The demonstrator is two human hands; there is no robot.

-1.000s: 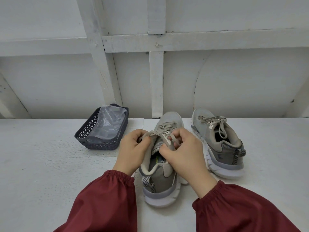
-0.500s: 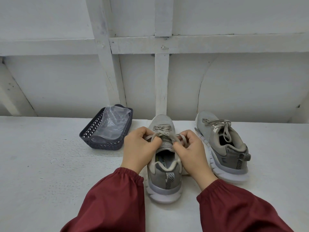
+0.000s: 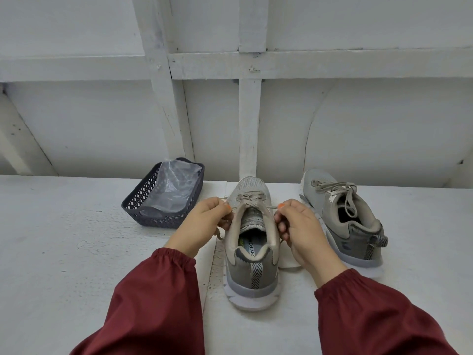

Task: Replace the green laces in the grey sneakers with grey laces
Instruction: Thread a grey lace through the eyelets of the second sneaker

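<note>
Surface: white painted bench, white braced wall behind
Near sneaker: between both hands, heel toward the person
Left hand: fingers pinching a grey lace end
Right hand: pinching the other end

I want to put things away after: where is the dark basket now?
In the head view the dark basket stands on the white table, left of the sneaker between the hands, near the back wall; a clear plastic bag lies in it.

I see a dark perforated plastic basket holding a clear plastic bag on the white tabletop.
</note>
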